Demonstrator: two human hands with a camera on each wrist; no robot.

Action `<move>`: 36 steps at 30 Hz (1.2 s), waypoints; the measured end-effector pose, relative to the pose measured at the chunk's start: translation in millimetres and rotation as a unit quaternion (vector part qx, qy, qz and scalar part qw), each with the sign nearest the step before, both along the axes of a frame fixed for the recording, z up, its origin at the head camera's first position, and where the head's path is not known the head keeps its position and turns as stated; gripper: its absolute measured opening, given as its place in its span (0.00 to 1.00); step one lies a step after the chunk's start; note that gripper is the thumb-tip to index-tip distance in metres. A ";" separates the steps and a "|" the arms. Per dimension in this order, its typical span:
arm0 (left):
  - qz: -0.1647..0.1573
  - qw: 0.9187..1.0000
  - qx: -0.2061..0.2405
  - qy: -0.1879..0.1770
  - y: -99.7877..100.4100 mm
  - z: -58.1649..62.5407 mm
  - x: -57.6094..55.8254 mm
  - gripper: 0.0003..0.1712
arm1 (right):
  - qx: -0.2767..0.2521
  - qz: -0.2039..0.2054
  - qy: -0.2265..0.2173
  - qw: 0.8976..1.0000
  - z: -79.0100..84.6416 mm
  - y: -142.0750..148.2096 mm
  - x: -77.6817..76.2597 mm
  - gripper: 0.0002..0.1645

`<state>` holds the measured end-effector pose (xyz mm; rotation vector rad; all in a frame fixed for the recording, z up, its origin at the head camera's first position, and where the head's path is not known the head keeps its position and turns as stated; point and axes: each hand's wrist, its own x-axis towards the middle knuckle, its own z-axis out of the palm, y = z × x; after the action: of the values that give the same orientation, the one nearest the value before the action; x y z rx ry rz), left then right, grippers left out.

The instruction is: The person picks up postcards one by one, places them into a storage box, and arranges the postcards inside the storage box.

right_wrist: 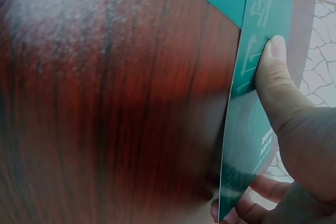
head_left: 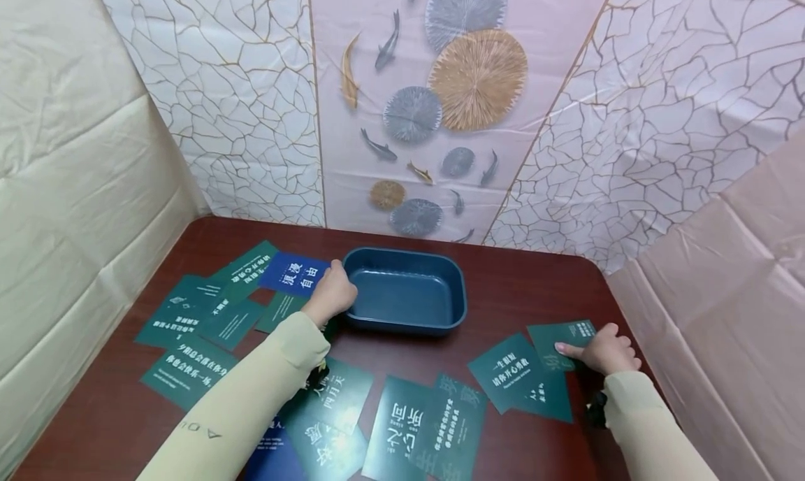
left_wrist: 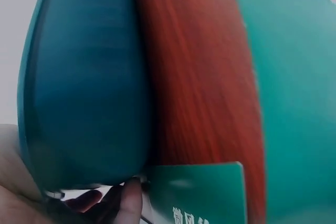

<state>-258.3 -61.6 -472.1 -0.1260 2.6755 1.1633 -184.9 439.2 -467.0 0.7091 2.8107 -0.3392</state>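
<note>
Watching remotely: blue tray [head_left: 402, 303] sits up at 12 o'clock on the table [head_left: 415, 362]. Left hand [head_left: 331, 293] is at the tray's 9 o'clock end, fingers curled round the wall there, gripping it as far as the left wrist view lets me tell. Right hand [head_left: 608, 352] is at the tray's 4 o'clock, pinching a green card [head_left: 548, 338]: thumb flat on the face, other fingers behind it. In the right wrist view that card stands tilted.

Overlapping pair of cards [head_left: 503, 370] at the pinched card's 8 o'clock; blue card [head_left: 292, 275] just beside the left hand, at its 10 o'clock.

Handling, my guess: card is light, thin, fairly stiff, slick-faced, so it could slide off a neighbour or crease at a corner. I'd take it by an outer edge, thumb on top, fingers under. Tray looks rigid, smooth, heavier than any card; could chip if it's ceramic, can't tell. I'd hold it by rim and wall at 9 or 3 o'clock.
</note>
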 end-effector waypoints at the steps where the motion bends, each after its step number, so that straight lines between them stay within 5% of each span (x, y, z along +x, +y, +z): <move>1: 0.001 1.000 0.010 0.004 -1.1 -0.1 -0.5 0.38 | -0.001 0.000 0.003 1.000 0.1 -0.1 -0.5 0.74; 10: 0.005 0.999 -0.026 0.018 4.6 -7.4 -0.8 0.38 | -0.024 0.028 0.025 0.999 15.4 11.3 6.7 0.72; 17: 0.019 0.998 -0.047 0.034 8.2 -9.0 0.0 0.36 | -0.055 0.094 0.068 0.992 50.8 23.2 9.9 0.32; 21: 0.023 0.998 -0.052 0.037 8.8 -8.2 0.5 0.36 | -0.066 0.122 0.115 0.984 62.5 23.8 12.6 0.20; 27: 0.028 0.997 -0.058 0.033 6.2 -5.7 0.4 0.37 | -0.108 0.122 0.177 0.971 68.4 5.5 5.6 0.23; 36: 0.033 0.997 -0.059 0.028 9.7 -6.5 0.6 0.37 | -0.281 0.072 0.174 0.941 70.0 -53.3 -18.8 0.35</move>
<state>-257.7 -51.8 -478.5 -0.2064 2.8086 1.0424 -203.6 385.8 -397.0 0.3314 2.8168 -1.2828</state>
